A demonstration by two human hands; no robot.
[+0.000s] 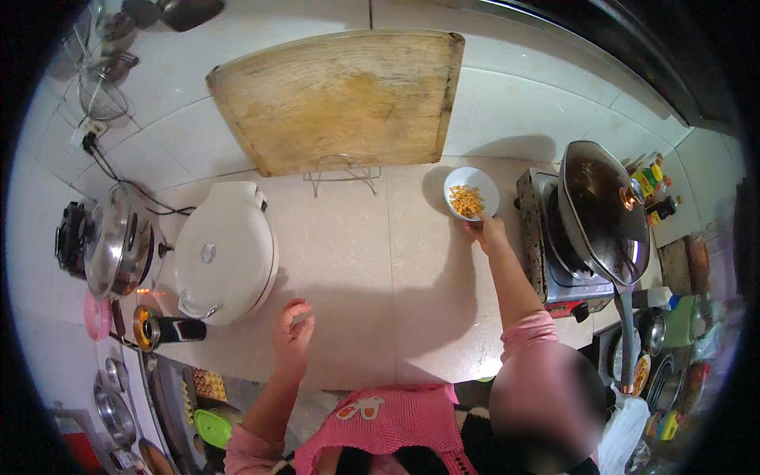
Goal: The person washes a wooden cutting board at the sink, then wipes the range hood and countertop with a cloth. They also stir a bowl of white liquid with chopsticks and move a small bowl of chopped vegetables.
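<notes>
A small white bowl (482,179) is in my right hand (490,231), gripped by its near rim above the right part of the countertop. Small golden-yellow pieces of food (466,200) lie inside it. My left hand (295,329) is raised near the counter's front, fingers curled loosely with a gap to the thumb, and nothing shows in it. Just left of that hand is a white round electric griddle (228,252) with its lid down. To the right of the bowl stands a gas stove (531,219), bearing a deep wok (576,219) under a glass lid (611,208).
A wooden cutting board (338,101) leans on the tiled wall behind a wire rack (342,175). The wok's long handle (625,338) juts toward me. At left are a lidded steel pot (113,249) and a dark jar (178,329). Sauce bottles (653,178) stand at the far right.
</notes>
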